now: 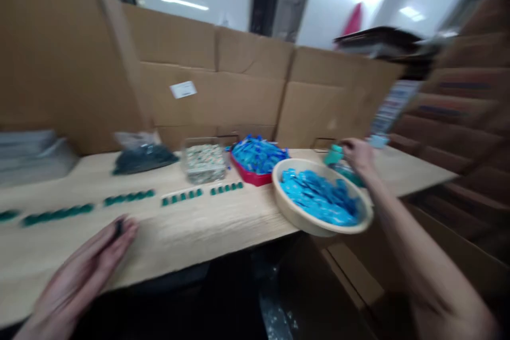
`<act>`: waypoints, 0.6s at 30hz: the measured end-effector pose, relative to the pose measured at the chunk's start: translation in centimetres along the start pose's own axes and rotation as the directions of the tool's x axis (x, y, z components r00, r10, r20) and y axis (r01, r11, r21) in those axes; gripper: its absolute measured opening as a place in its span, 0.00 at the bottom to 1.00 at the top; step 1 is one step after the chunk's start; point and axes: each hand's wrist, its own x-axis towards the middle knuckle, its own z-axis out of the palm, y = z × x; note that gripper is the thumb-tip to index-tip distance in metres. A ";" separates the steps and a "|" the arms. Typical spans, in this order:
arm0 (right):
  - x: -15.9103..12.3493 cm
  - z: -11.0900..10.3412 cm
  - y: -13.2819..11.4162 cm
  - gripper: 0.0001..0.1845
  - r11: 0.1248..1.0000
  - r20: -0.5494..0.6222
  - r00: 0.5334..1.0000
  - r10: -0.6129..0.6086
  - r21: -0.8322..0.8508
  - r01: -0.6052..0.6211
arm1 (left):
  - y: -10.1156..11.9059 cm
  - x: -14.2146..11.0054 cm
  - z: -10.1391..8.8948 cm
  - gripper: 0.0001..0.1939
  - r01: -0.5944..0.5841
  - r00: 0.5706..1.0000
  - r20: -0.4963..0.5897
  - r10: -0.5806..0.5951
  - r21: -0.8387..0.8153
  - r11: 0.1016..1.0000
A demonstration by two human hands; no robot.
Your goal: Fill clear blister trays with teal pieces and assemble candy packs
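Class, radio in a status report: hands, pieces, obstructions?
Left hand holding dark piece. Right hand at teal item, grip blurred. Green pieces in rows on table. Cream bowl beside right forearm.

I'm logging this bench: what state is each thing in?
Cream basin: filled with blue pieces
Red tray: heaped full
Clear box: filled
Plastic bag: lying, dark inside
Green pieces: laid in rows
Left hand: holding dark piece
Right hand: fingers curled, grip unclear

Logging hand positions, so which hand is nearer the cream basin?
Right. The right hand is just past the cream basin, toward its far right; the left hand is well to its left.
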 end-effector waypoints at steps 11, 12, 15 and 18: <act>-25.7 6.7 -32.3 0.07 0.297 0.143 0.596 -0.790 0.940 0.168 | 1.8 -2.7 -3.7 0.16 -0.286 0.944 0.158 0.291 -0.057 0.957; -27.0 7.4 -34.0 0.07 0.265 0.135 0.601 -0.788 0.955 0.133 | 2.0 -3.2 -4.3 0.15 -0.320 0.934 0.152 0.324 -0.053 0.946; -29.6 8.4 -37.3 0.06 0.216 0.126 0.622 -0.773 0.974 0.071 | 3.0 -4.2 -6.7 0.13 -0.429 0.900 0.094 0.425 0.031 0.903; -31.0 8.0 -39.0 0.07 0.189 0.098 0.614 -0.783 0.978 0.085 | 3.8 -4.7 -8.8 0.13 -0.488 0.873 0.048 0.486 0.134 0.862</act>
